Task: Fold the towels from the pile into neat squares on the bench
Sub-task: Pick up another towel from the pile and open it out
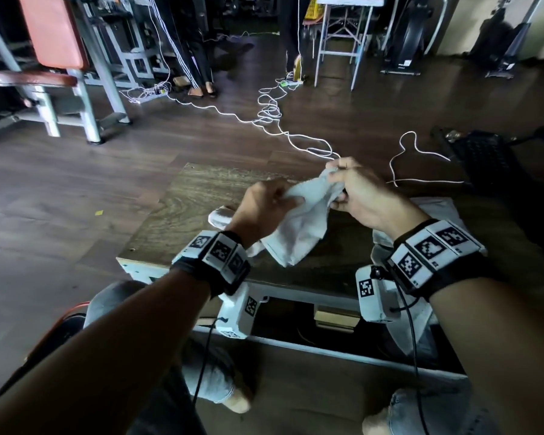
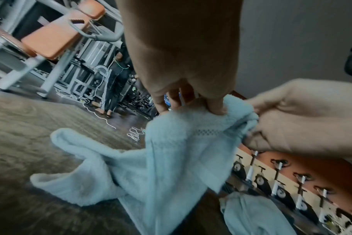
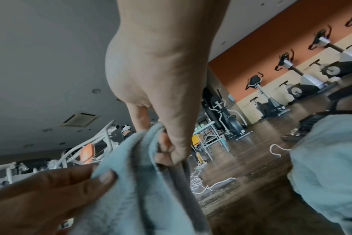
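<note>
**Towel up in both hands, still bunched**

We have the towel lifted above the bench, left hand pinching its upper edge, right hand clamped on the bunched far end. Its lower end trails on the bench top. The pile sits on the right side of the bench. Risk: we probably hold mid-edge, not corners, so the spread skews and the square comes out crooked.

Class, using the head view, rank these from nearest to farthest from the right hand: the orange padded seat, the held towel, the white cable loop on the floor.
1. Towel: gripped by the right hand itself.
2. Cable loop: on the floor just beyond, to the right.
3. Orange seat: far upper left, across the room.
</note>
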### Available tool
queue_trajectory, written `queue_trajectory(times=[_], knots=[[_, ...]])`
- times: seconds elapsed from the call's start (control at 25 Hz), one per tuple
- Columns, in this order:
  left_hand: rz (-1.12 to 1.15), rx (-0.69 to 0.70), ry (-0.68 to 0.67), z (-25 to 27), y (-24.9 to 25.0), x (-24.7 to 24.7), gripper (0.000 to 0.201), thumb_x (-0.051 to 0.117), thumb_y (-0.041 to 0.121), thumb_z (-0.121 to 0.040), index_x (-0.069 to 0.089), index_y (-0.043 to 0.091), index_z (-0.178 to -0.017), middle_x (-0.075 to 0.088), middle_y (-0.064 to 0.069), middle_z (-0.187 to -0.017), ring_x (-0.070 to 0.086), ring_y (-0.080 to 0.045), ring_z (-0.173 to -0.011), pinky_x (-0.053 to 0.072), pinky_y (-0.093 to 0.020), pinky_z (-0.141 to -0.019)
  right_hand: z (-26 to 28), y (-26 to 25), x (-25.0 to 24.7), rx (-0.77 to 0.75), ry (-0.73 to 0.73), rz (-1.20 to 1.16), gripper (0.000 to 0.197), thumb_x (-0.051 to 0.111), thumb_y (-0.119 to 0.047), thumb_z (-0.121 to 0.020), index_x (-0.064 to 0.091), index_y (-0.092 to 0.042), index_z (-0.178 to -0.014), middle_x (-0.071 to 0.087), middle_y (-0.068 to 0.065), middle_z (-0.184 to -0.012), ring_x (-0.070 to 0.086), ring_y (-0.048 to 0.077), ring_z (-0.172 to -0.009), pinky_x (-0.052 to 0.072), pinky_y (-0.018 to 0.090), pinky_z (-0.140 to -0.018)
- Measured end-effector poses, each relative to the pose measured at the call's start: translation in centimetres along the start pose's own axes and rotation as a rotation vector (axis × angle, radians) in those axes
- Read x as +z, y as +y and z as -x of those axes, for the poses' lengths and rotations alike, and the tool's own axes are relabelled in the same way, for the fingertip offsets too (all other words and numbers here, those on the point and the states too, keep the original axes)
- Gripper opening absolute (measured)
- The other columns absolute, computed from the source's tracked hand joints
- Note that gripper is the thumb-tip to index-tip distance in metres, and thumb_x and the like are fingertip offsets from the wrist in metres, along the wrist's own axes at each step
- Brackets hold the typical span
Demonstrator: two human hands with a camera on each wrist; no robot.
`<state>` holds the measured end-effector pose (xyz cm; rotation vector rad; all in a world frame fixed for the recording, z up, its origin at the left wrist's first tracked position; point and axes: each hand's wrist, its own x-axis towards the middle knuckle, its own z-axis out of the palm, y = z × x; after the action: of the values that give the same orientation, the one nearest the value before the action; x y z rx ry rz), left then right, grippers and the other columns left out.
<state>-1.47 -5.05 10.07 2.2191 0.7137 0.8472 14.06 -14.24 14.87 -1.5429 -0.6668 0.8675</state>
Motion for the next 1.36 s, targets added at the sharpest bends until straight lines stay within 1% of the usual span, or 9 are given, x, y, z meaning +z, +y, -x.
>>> queue_trajectory(times=[0.24, 0.44, 0.52, 0.64, 0.76, 0.96, 1.04, 1.2, 1.36], knots=[[0.117, -0.154, 0.123, -1.9, -1.1, -1.9, 0.043, 0.051, 0.030, -0.099, 0.049, 0.011, -0.061, 0.040, 0.008, -0.057, 0.035, 0.001, -0.051, 0.033, -0.024, -0.054, 0.4, 1.0, -1.7, -0.067, 0.008, -0.049, 0.019, 0.047, -0.009, -0.099, 0.062, -0.021, -0.102, 0.054, -0.009, -0.053, 0.053, 0.013, -0.057, 0.048, 0.029, -0.064], [0.281, -0.302, 0.117, -3.3, -2.3, -0.9, 0.058, 0.046, 0.049, -0.090, 0.060, -0.006, -0.080, 0.055, -0.004, -0.071, 0.050, -0.015, -0.068, 0.052, -0.040, -0.068, 2.2, 2.8, -0.2, -0.194, -0.229, 0.400, 0.025, 0.073, -0.012, -0.086, 0.060, -0.020, -0.106, 0.061, -0.006, -0.085, 0.058, 0.008, -0.074, 0.048, 0.015, -0.063], [0.298, -0.341, 0.110, -3.5, -1.8, -0.3, 0.060, 0.046, 0.052, -0.087, 0.062, -0.005, -0.081, 0.059, -0.006, -0.071, 0.054, -0.017, -0.069, 0.054, -0.042, -0.071, 2.7, 4.5, 1.2, -0.229, -0.344, 0.544, 0.038, 0.082, -0.019, -0.076, 0.057, -0.027, -0.104, 0.063, -0.011, -0.094, 0.060, 0.006, -0.084, 0.050, 0.020, -0.074], [0.218, -0.335, 0.141, -3.4, -1.0, 0.2, 0.045, 0.050, 0.037, -0.096, 0.055, 0.005, -0.065, 0.054, -0.008, -0.064, 0.050, -0.021, -0.064, 0.041, -0.033, -0.064, 2.4, 6.4, 2.2, -0.353, -0.216, 0.583, 0.021, 0.077, -0.014, -0.080, 0.061, -0.020, -0.093, 0.064, -0.010, -0.085, 0.059, 0.003, -0.077, 0.049, 0.026, -0.071], [0.075, -0.262, 0.134, -2.6, -0.7, 0.2, 0.028, 0.060, 0.040, -0.089, 0.059, 0.012, -0.089, 0.064, -0.010, -0.087, 0.061, -0.030, -0.087, 0.046, -0.033, -0.074, 2.0, 6.5, 2.1, -0.418, -0.007, 0.542, 0.023, 0.055, -0.005, -0.092, 0.060, -0.015, -0.072, 0.054, -0.007, -0.061, 0.049, 0.008, -0.056, 0.040, 0.031, -0.057], [-0.075, 0.138, 0.171, 1.2, 2.1, 0.7, 0.044, 0.068, 0.057, -0.078, 0.062, 0.016, -0.095, 0.060, 0.009, -0.094, 0.046, -0.007, -0.092, 0.038, -0.030, -0.088, 1.6, 4.2, 1.9, -0.360, 0.191, 0.734, 0.023, 0.060, -0.017, -0.085, 0.057, -0.016, -0.062, 0.054, -0.007, -0.059, 0.050, 0.011, -0.054, 0.035, 0.026, -0.050], [0.019, 0.054, 0.095, 1.7, 2.2, 0.4, 0.043, 0.074, 0.056, -0.074, 0.063, 0.018, -0.092, 0.061, 0.014, -0.084, 0.051, -0.002, -0.081, 0.042, -0.022, -0.079, 1.6, 3.9, 1.8, -0.365, 0.190, 0.784, 0.024, 0.061, -0.016, -0.076, 0.050, -0.017, -0.055, 0.051, -0.006, -0.054, 0.053, 0.019, -0.055, 0.036, 0.027, -0.050], [-0.091, 0.050, -0.075, 2.2, -0.4, -1.3, 0.030, 0.071, 0.040, -0.081, 0.061, 0.012, -0.080, 0.059, 0.008, -0.065, 0.052, -0.008, -0.057, 0.041, -0.024, -0.056, 2.1, 3.3, 0.4, -0.428, 0.255, 0.676, 0.018, 0.075, -0.032, -0.080, 0.070, -0.015, -0.074, 0.066, -0.002, -0.068, 0.062, 0.018, -0.067, 0.047, 0.031, -0.062], [-0.262, -0.129, 0.092, 3.5, -1.7, -2.7, 0.035, 0.046, 0.035, -0.079, 0.057, 0.013, -0.104, 0.071, -0.012, -0.093, 0.065, -0.031, -0.082, 0.053, -0.040, -0.071, 3.0, 3.0, -0.5, -0.417, 0.336, 0.572, 0.033, 0.072, -0.035, -0.082, 0.069, -0.003, -0.075, 0.061, 0.010, -0.063, 0.049, 0.014, -0.058, 0.038, 0.030, -0.055]])
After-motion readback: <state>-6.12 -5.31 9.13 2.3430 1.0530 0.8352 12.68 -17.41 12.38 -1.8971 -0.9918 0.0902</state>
